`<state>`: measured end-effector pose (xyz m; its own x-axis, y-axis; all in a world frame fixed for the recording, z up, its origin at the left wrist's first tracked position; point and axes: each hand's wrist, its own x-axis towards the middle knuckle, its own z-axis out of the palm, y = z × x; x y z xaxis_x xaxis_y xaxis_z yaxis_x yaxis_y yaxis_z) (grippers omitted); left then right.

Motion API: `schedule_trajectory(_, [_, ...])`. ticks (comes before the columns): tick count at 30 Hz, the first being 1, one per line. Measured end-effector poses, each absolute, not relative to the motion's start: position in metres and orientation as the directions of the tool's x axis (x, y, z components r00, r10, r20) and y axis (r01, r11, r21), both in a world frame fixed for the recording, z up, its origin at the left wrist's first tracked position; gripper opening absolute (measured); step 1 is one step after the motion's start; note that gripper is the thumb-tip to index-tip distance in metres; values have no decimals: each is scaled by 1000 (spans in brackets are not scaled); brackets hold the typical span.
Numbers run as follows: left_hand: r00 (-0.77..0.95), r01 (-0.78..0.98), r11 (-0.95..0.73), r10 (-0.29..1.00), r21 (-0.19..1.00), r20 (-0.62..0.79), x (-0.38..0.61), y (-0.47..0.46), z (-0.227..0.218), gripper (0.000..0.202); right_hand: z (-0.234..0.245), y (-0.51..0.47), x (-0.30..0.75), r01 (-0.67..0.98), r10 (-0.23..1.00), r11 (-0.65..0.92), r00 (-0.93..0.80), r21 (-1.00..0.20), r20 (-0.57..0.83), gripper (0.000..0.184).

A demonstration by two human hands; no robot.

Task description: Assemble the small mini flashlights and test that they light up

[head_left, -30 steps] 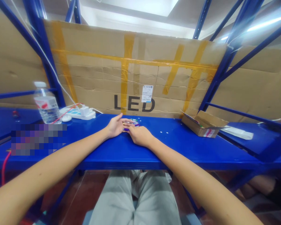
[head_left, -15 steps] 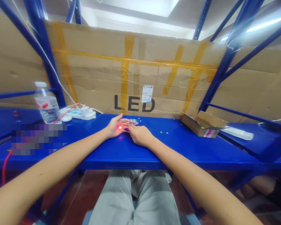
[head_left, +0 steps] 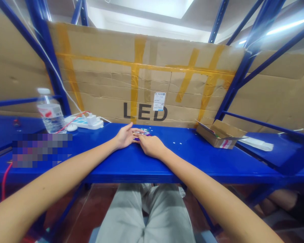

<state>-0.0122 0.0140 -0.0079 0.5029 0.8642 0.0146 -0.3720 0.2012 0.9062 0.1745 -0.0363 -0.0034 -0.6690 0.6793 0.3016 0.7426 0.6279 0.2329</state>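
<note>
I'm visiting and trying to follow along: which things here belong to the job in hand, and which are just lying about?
Seemingly in use:
small shiny coloured items, too small to identify, between or beside the left hand and right hand

Apparently just lying about:
water bottle
white power strip
open cardboard box
white strip
</note>
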Motion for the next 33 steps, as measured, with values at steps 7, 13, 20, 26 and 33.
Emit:
schedule_trajectory(7, [499, -364, 204, 867, 909, 6, -13, 14, -8, 68, -2, -38, 174, 744, 685, 629, -667, 225, 291, 47])
schedule_trajectory(13, [506, -363, 205, 862, 909, 8, -12, 13, -7, 67, -1, -39, 175, 743, 679, 627, -668, 233, 305, 45])
schedule_trajectory(20, [474, -359, 158, 880, 920, 34, -12, 13, -8, 66, -2, -38, 174, 744, 679, 619, -668, 250, 306, 44])
schedule_trajectory(26, [407, -199, -15, 908, 980, 97, -8, 12, -8, 49, 1, -37, 179, 773, 694, 606, -630, 189, 349, 43])
schedule_trajectory(33, [358, 419, -530, 843, 738, 402, -12, 8, -5, 28, -1, -21, 193, 829, 763, 559, -515, 2, 390, 35])
